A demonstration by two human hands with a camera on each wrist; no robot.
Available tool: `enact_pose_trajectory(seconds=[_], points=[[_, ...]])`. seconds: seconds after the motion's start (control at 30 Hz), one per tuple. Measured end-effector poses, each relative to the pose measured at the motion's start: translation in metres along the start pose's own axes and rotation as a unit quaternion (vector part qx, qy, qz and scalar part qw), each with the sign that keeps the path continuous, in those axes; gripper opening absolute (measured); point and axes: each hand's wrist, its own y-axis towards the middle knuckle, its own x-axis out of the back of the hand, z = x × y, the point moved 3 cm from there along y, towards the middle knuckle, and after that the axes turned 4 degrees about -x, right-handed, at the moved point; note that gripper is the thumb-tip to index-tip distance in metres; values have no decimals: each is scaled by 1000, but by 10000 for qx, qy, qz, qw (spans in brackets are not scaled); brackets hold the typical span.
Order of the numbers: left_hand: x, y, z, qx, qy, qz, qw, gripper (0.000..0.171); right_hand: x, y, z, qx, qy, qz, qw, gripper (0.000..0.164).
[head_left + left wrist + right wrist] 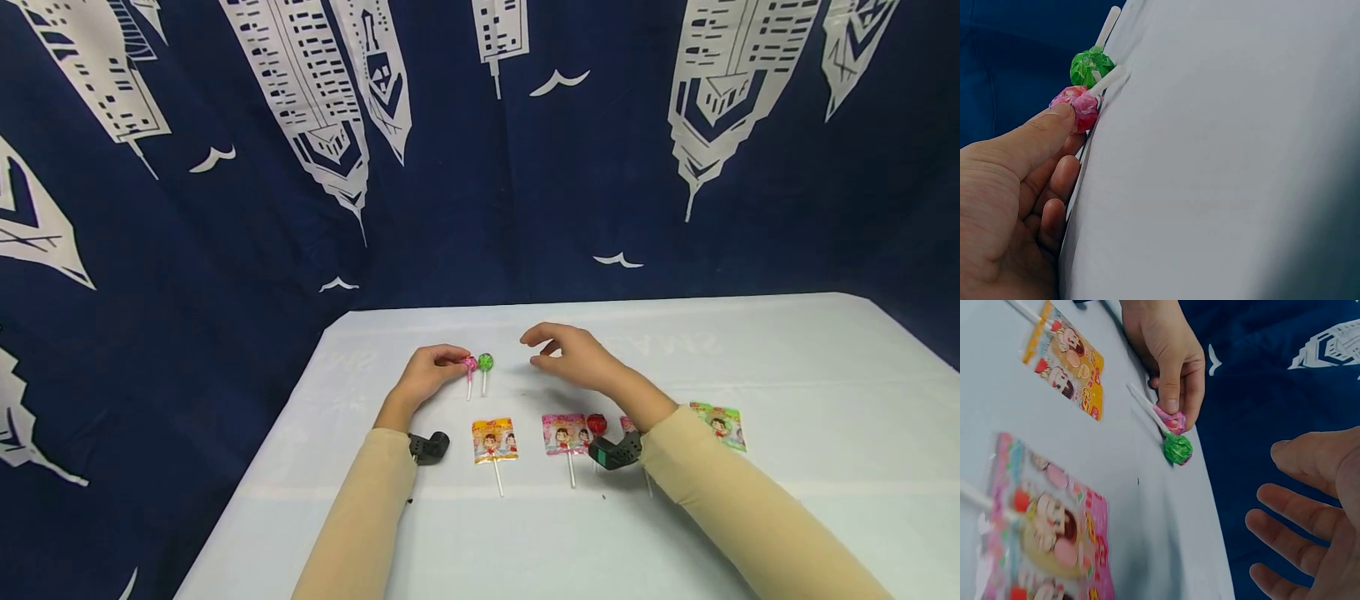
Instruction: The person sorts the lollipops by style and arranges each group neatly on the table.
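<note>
While my left hand (427,377) pinched pink lollipop (470,364) beside green lollipop (485,362), right hand (573,357) hovered empty, fingers loose; placing step underway, I judged; next: release cleanly.

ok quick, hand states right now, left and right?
Left hand: pinching the pink lollipop on the table.
Right hand: open, fingers relaxed, holding nothing.

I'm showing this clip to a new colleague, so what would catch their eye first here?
Probably the left hand pinching the pink lollipop, which lies on the white table right beside a green lollipop. The right hand hovers open just right of them, holding nothing. Nearer the person lies a row of flat wrapped lollipops, the orange one plainest, all before a navy curtain printed with white skyscrapers.
</note>
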Motion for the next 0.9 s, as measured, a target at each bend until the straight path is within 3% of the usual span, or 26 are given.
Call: enact_pose_trajectory(seconds=[0.57,0.9], points=[[0,1,-2,72,-28,-15,10000,24,29,-54,-20,55,-258,-122,9996,30],[1,-1,-3,-3,-55,-4,10000,24,34,-78,-36,-199,-434,110,9988,31]])
